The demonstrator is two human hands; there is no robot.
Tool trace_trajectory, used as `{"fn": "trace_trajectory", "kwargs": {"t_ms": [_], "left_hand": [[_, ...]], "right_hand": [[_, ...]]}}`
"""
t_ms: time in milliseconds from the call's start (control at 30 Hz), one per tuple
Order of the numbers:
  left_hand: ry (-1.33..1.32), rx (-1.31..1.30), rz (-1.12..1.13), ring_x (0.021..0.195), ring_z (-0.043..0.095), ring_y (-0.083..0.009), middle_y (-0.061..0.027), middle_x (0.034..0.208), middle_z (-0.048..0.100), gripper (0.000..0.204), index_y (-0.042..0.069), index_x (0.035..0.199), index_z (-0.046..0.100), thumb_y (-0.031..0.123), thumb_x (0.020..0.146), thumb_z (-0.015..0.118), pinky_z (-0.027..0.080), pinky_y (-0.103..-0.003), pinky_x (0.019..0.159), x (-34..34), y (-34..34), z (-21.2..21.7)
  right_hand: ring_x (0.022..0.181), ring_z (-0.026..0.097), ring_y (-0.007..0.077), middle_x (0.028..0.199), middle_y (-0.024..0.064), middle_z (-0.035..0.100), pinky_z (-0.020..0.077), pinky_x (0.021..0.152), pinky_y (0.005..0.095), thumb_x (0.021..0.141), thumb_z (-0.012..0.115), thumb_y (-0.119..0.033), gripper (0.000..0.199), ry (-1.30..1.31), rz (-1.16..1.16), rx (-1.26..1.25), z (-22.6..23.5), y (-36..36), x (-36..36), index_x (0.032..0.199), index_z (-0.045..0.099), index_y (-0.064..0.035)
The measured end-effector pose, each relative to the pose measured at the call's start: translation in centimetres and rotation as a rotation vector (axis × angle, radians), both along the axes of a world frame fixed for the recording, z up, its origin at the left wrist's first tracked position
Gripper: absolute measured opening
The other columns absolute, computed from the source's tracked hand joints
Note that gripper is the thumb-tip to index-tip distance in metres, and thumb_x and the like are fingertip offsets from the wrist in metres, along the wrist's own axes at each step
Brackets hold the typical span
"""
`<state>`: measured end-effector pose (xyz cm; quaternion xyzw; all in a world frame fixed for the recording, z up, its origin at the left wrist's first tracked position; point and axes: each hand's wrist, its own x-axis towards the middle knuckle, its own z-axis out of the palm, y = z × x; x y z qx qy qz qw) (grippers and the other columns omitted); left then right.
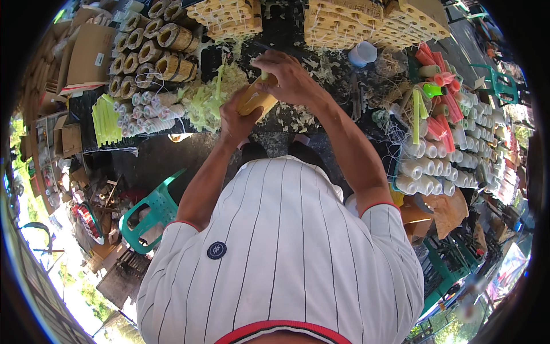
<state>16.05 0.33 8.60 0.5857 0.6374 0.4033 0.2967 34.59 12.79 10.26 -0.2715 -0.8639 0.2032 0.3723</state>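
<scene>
From the head view, the left hand (pixel 234 119) was wrapped around the lower part of a tan cardboard tube (pixel 255 100), holding it tilted above the dark table (pixel 172 152). The right hand (pixel 289 77) closed over the tube's upper end, fingertips pinched at a yellow-green strip (pixel 264 75) standing in its mouth. Doing this well probably meant a firm, steady lower grip and small finger moves at the top — the strip looked thin and easily bent. Brown tubes (pixel 172 40) lay well apart, up left.
</scene>
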Motion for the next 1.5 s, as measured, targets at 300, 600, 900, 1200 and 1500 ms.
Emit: {"fn": "trace_trajectory", "kwargs": {"t_ms": [300, 600, 900, 1200, 1500], "left_hand": [[-0.024, 0.072, -0.069, 0.102, 0.076, -0.0245, -0.0203, 0.112, 0.077, 0.062, 0.0, 0.136, 0.064, 0.015, 0.08, 0.087, 0.059, -0.037, 0.09, -2.2, -1.2, -1.7], [0.157, -0.296, -0.151, 0.1, 0.076, -0.036, -0.0233, 0.111, 0.076, 0.07, -0.001, 0.137, 0.061, 0.025, 0.078, 0.087, 0.06, -0.042, 0.09, -2.8, 0.5, 1.7], [0.313, -0.51, -0.259, 0.103, 0.072, -0.0404, -0.0269, 0.117, 0.071, 0.066, -0.003, 0.132, 0.055, 0.017, 0.074, 0.081, 0.057, -0.045, 0.091, -2.3, 5.0, 3.8], [-0.396, -0.504, 0.114, 0.094, 0.072, -0.0258, -0.0169, 0.106, 0.069, 0.058, -0.004, 0.126, 0.055, 0.003, 0.075, 0.081, 0.059, -0.039, 0.077, -5.3, 1.3, -0.4], [-0.901, -0.597, 0.215, 0.111, 0.069, -0.0257, -0.0152, 0.127, 0.064, 0.064, 0.001, 0.14, 0.046, 0.009, 0.088, 0.082, 0.06, -0.041, 0.091, -6.0, -0.8, -0.4]], "right_hand": [[0.07, 0.074, 0.0217, 0.073, 0.0087, 0.067, 0.0631, 0.068, 0.0385, 0.113, 0.05, -0.019, 0.026, 0.333, -0.229, -0.674, -2.8, 1.6, -2.8, 0.101, 0.061, 0.0018], [0.079, 0.067, 0.0351, 0.083, 0.0156, 0.063, 0.058, 0.078, 0.0487, 0.102, 0.066, -0.044, 0.043, 0.266, -0.726, -1.015, -15.0, 0.2, 6.1, 0.107, 0.065, -0.0018], [0.139, 0.044, 0.0441, 0.143, 0.0229, 0.049, 0.0405, 0.109, 0.0637, 0.083, 0.087, -0.038, 0.074, -0.558, -0.93, -0.555, -12.9, -13.2, 10.0, 0.139, 0.056, -0.0022], [0.122, 0.065, 0.0459, 0.148, 0.0297, 0.053, 0.0578, 0.098, 0.0544, 0.095, 0.065, -0.008, 0.059, -1.006, -0.455, -0.123, -14.5, -7.0, 12.1, 0.151, 0.049, -0.0037], [0.089, 0.073, 0.0439, 0.091, 0.0261, 0.073, 0.0579, 0.078, 0.0529, 0.091, 0.059, -0.004, 0.046, -0.466, -0.551, -0.655, -3.3, -7.4, 6.4, 0.137, 0.062, -0.0008]]}}
